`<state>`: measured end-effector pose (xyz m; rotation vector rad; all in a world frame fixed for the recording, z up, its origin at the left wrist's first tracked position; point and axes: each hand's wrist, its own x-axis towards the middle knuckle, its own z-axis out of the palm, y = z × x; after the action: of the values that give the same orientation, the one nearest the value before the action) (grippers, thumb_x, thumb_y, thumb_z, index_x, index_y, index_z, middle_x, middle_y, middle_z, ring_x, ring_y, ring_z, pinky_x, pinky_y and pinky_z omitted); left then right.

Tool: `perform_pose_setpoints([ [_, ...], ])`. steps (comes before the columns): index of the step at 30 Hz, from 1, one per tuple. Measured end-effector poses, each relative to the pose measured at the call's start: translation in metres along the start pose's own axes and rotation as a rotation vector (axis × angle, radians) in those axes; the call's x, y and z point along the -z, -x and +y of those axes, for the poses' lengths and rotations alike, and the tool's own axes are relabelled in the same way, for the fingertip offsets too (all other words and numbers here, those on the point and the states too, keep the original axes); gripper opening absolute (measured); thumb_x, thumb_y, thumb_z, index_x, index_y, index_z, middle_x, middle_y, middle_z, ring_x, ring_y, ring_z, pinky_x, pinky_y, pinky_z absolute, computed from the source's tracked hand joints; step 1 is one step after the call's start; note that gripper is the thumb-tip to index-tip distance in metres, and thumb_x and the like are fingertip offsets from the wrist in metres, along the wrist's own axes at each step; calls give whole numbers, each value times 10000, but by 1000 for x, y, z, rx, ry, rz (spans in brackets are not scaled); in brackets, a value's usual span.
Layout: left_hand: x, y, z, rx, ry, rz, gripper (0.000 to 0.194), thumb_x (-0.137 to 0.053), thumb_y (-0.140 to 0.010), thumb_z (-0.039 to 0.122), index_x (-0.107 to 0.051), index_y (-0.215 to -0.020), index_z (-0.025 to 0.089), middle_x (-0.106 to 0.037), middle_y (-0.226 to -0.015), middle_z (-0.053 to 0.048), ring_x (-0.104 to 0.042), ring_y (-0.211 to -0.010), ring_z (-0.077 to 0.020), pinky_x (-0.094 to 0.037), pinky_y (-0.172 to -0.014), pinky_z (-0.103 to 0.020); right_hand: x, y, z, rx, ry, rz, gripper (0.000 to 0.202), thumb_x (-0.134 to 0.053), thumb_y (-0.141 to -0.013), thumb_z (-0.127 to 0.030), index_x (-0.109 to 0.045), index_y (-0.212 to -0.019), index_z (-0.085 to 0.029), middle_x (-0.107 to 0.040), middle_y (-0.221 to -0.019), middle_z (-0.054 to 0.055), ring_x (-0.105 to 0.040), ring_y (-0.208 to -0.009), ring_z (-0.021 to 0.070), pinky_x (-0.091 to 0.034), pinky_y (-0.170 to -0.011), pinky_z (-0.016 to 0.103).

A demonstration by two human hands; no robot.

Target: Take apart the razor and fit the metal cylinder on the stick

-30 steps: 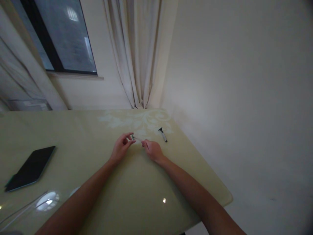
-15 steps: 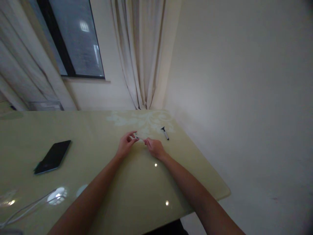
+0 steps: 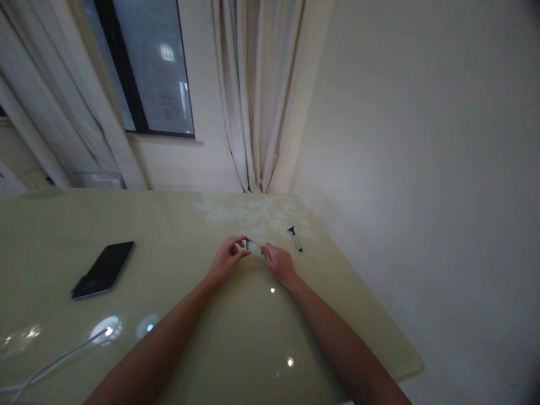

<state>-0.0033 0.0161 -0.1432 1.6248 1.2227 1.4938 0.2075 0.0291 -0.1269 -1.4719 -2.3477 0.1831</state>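
Over the table, my left hand (image 3: pixel 230 260) pinches a small dark frame-like piece (image 3: pixel 247 244) between thumb and fingertips; it is too small to name. My right hand (image 3: pixel 277 262) is closed in a fist on a thin pale stick-like thing (image 3: pixel 255 242). The stick's far end reaches the dark piece, and whether the two are joined I cannot tell. To the right of my right hand, a razor (image 3: pixel 296 239) with a grey-and-black handle lies on the table, its head pointing away.
A dark tablet (image 3: pixel 104 270) lies on the glossy pale table (image 3: pixel 228 349) at left. White cables (image 3: pixel 57 361) run in at the lower left. Behind the table hang curtains (image 3: pixel 257 101) beside a window (image 3: pixel 156 67); a bare wall (image 3: pixel 413 169) borders its right side.
The view has shifted slightly left, so everything sits further right. In my left fingers the small piece has turned, and the stick now meets it near its top.
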Motion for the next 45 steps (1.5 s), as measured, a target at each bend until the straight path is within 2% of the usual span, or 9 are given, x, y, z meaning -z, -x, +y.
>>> perform_pose_setpoints([
  [4,2,0,0,13,-2,-5,435,-799,-790,399,-749,-1195,249,-626,-917,12,-438,-584,-94,-419,-565,-238,-1,0,2,62,-17,-29,424,-340,-1149,-414,-702,-1068,-209,-795,-938,59,-706,-810,187,-330,-679,268],
  [9,2,1,1,18,9,-1,411,-793,-797,386,-751,-1179,240,-616,-909,18,-438,-575,-88,-405,-552,-235,2,0,1,-46,-22,0,454,-317,-1155,-408,-713,-1052,-212,-793,-905,59,-702,-786,189,-312,-667,277],
  [14,1,0,1,15,2,-11,415,-795,-791,384,-757,-1178,240,-609,-893,18,-440,-575,-88,-395,-543,-228,1,3,1,74,-16,-12,432,-369,-1138,-443,-711,-1017,-209,-783,-897,60,-683,-773,186,-290,-650,282],
  [21,-2,2,1,15,-1,-14,400,-793,-786,369,-766,-1168,249,-596,-862,28,-441,-567,-89,-392,-541,-225,-3,5,6,-1,-87,45,480,-336,-1136,-463,-714,-976,-214,-757,-827,39,-650,-728,177,-287,-641,279],
  [28,-20,-4,6,41,12,-4,420,-811,-754,409,-765,-1132,229,-608,-832,27,-449,-554,-96,-390,-536,-235,14,7,11,-49,-128,77,465,-376,-1129,-461,-726,-953,-210,-745,-810,44,-633,-720,175,-279,-635,280],
  [32,-34,-9,7,66,29,-40,464,-807,-754,427,-764,-1165,217,-574,-802,35,-444,-557,-95,-380,-544,-238,23,9,24,-9,-166,17,447,-416,-1119,-461,-729,-924,-208,-728,-774,31,-626,-710,168,-273,-630,275],
  [36,-38,-7,2,88,17,-52,444,-798,-765,414,-772,-1169,233,-560,-792,39,-446,-566,-101,-371,-552,-242,19,21,34,-39,-178,35,440,-428,-1117,-443,-705,-877,-198,-704,-751,23,-601,-689,158,-274,-636,275],
  [41,-36,-2,1,92,0,-79,436,-805,-762,378,-777,-1175,237,-537,-764,45,-466,-602,-114,-374,-593,-249,10,30,35,14,-250,34,445,-452,-1106,-454,-662,-812,-194,-683,-740,15,-582,-683,152,-282,-644,272],
  [45,-35,-1,2,125,4,-83,450,-799,-775,371,-771,-1198,222,-511,-748,52,-450,-612,-115,-354,-603,-250,10,30,35,-46,-266,67,456,-429,-1110,-450,-649,-805,-192,-664,-717,18,-564,-659,153,-280,-635,270],
])
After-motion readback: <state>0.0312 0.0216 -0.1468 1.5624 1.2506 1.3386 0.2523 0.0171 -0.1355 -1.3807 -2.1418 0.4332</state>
